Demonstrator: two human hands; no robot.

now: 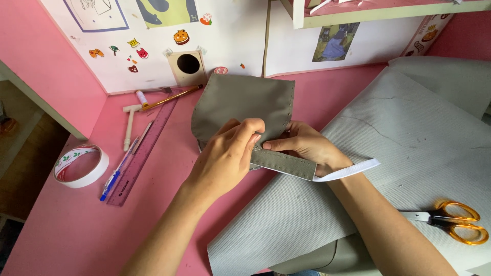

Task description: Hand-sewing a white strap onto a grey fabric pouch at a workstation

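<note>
A grey leather-like piece (244, 102) with stitch holes along its edges lies on the pink desk, its lower strip (286, 164) folded toward me. My left hand (225, 156) pinches the piece near its middle with fingers closed on it. My right hand (307, 145) presses thumb and fingers on the same spot from the right. A white strip (353, 169) sticks out from under my right wrist; whether my right hand grips it, I cannot tell.
A large grey sheet (409, 143) covers the desk's right side, with orange-handled scissors (450, 220) on it. At the left lie a tape roll (82, 164), a purple ruler (146, 148), a blue pen (116, 176), a small white mallet (130, 122) and a pencil (171, 98). The sticker-covered white wall (169, 36) stands behind.
</note>
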